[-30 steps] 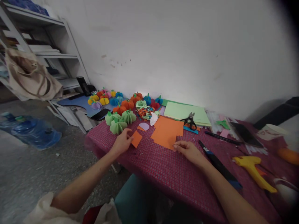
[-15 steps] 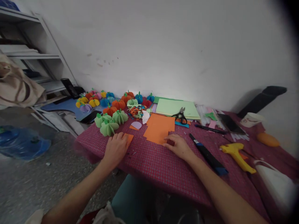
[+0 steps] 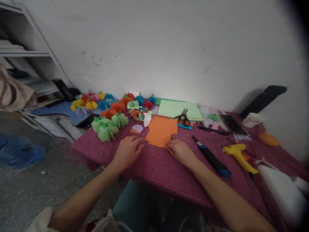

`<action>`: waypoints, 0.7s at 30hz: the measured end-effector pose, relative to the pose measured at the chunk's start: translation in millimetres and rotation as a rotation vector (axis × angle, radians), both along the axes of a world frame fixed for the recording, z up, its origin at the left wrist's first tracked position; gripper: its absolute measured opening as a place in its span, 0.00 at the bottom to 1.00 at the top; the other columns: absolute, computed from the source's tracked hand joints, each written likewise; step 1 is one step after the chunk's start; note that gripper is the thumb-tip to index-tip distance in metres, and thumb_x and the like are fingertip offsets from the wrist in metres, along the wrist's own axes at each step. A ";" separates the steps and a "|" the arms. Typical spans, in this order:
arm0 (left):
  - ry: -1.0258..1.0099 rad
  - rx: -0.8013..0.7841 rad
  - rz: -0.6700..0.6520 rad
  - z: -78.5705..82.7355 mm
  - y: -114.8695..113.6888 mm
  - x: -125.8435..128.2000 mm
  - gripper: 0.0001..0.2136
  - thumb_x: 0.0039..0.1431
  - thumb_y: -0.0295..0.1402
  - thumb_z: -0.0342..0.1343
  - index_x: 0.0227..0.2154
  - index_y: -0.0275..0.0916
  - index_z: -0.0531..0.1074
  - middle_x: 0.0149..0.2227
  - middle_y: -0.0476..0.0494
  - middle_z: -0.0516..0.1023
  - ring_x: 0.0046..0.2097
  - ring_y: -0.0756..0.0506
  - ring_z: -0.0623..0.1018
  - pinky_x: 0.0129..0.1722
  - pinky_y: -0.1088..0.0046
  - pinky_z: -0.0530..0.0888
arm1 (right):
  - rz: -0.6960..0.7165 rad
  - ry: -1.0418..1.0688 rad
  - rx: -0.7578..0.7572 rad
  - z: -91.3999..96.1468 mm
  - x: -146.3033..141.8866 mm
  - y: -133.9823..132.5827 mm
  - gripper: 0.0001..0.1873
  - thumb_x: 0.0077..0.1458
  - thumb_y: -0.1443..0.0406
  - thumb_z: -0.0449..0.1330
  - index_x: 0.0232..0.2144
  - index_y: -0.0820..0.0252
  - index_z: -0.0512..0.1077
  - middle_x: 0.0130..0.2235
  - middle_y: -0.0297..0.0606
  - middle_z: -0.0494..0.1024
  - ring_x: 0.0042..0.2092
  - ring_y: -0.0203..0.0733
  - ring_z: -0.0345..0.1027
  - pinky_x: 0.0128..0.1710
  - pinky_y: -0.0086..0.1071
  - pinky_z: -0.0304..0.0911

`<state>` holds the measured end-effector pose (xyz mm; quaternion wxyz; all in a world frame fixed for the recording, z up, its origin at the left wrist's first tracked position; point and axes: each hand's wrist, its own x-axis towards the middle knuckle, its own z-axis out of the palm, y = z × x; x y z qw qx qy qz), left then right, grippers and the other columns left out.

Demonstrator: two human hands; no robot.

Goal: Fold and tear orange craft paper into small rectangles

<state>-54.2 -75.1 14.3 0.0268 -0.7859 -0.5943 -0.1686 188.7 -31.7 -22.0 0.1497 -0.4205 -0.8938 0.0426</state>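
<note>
A pile of orange paper sheets [image 3: 160,130] lies unevenly stacked on the checked tablecloth in front of me. My right hand [image 3: 180,150] is at the pile's near right corner, its bent fingers close together on the paper's edge. Left of the pile, my left hand [image 3: 129,149] rests low over the cloth with thumb and fingers apart; nothing shows in it. Light green paper pumpkins [image 3: 107,131] sit just beyond that hand. Between them and the pile are a lilac paper circle [image 3: 137,129] and a white paper piece [image 3: 147,119].
Black-handled scissors [image 3: 183,118] lie by light green sheets [image 3: 180,109]. To the right are a utility knife [image 3: 212,158], a yellow glue gun [image 3: 240,157], a phone [image 3: 233,124] and a paper cup [image 3: 253,120]. Paper scraps [image 3: 138,114] and orange pumpkins [image 3: 118,106] stand at the back left.
My left hand has moved right, and its thumb has spread; the orange paper seen by it earlier no longer shows. My right hand's fingers have closed in at the pile's corner.
</note>
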 end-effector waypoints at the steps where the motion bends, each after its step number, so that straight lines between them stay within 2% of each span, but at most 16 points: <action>1: -0.068 -0.019 -0.061 2.4 4.8 6.1 0.15 0.56 0.38 0.42 0.41 0.41 0.68 0.43 0.43 0.71 0.45 0.44 0.68 0.44 0.67 0.62 | -0.021 0.022 -0.004 -0.3 0.0 -0.1 0.11 0.54 0.65 0.49 0.30 0.60 0.71 0.33 0.41 0.73 0.39 0.40 0.65 0.40 0.32 0.56; 3: -0.227 -0.037 -0.107 4.4 17.4 16.7 0.15 0.56 0.38 0.42 0.41 0.39 0.69 0.41 0.42 0.72 0.43 0.45 0.69 0.43 0.69 0.63 | -0.086 0.104 -0.022 -0.7 2.3 1.3 0.11 0.54 0.64 0.49 0.29 0.60 0.71 0.32 0.40 0.73 0.37 0.39 0.66 0.37 0.30 0.57; 8: -0.707 -0.123 -0.016 -1.7 56.0 34.9 0.17 0.54 0.40 0.44 0.43 0.38 0.66 0.34 0.42 0.74 0.33 0.48 0.72 0.31 0.75 0.67 | -0.344 0.451 -0.085 2.4 17.8 10.6 0.13 0.54 0.60 0.47 0.27 0.60 0.69 0.25 0.35 0.73 0.27 0.37 0.65 0.27 0.28 0.57; 10: -0.897 -0.221 0.010 -3.2 67.4 43.8 0.18 0.54 0.42 0.44 0.44 0.37 0.64 0.34 0.42 0.73 0.30 0.49 0.73 0.28 0.76 0.66 | -0.405 0.584 -0.115 5.6 22.8 12.4 0.15 0.54 0.58 0.46 0.28 0.60 0.68 0.23 0.34 0.73 0.24 0.36 0.65 0.25 0.28 0.57; 12: -1.093 -0.381 0.028 -2.3 72.9 56.1 0.20 0.53 0.45 0.43 0.44 0.37 0.62 0.37 0.40 0.72 0.30 0.49 0.73 0.26 0.76 0.67 | -0.437 0.671 -0.097 9.0 24.0 11.3 0.15 0.54 0.58 0.46 0.29 0.60 0.67 0.23 0.34 0.73 0.23 0.36 0.65 0.25 0.28 0.58; 14: -1.266 -0.565 0.021 -0.6 73.1 70.4 0.23 0.51 0.49 0.43 0.44 0.38 0.62 0.41 0.38 0.71 0.32 0.48 0.74 0.26 0.76 0.68 | -0.395 0.675 -0.017 11.6 20.6 7.8 0.13 0.54 0.59 0.47 0.30 0.60 0.68 0.27 0.37 0.74 0.28 0.37 0.67 0.29 0.29 0.60; 16: -1.385 -0.679 -0.030 -1.1 70.7 83.8 0.24 0.48 0.50 0.47 0.43 0.38 0.63 0.43 0.39 0.71 0.35 0.47 0.74 0.27 0.76 0.69 | -0.263 0.594 0.064 12.3 13.3 3.0 0.11 0.54 0.62 0.48 0.30 0.59 0.69 0.33 0.39 0.74 0.35 0.39 0.67 0.35 0.31 0.60; 17: -1.424 -0.691 -0.075 -2.9 69.7 89.1 0.23 0.47 0.48 0.50 0.42 0.38 0.64 0.43 0.39 0.71 0.36 0.47 0.74 0.28 0.75 0.69 | -0.183 0.539 0.078 11.9 9.1 0.6 0.10 0.54 0.63 0.49 0.31 0.59 0.69 0.36 0.39 0.74 0.38 0.39 0.67 0.37 0.31 0.60; 19: -1.474 -0.621 -0.142 -9.6 70.0 94.9 0.19 0.46 0.41 0.53 0.40 0.36 0.67 0.41 0.41 0.72 0.36 0.47 0.73 0.31 0.75 0.70 | -0.040 0.443 0.061 10.5 1.9 -3.4 0.10 0.54 0.64 0.48 0.32 0.57 0.70 0.39 0.39 0.73 0.40 0.38 0.66 0.39 0.31 0.60; 21: -1.484 -0.502 -0.126 -18.2 73.4 94.2 0.16 0.45 0.36 0.54 0.37 0.34 0.69 0.38 0.42 0.74 0.35 0.47 0.73 0.32 0.75 0.70 | 0.040 0.404 0.026 10.2 -1.1 -5.7 0.10 0.54 0.64 0.50 0.34 0.56 0.70 0.40 0.38 0.73 0.40 0.38 0.66 0.39 0.31 0.60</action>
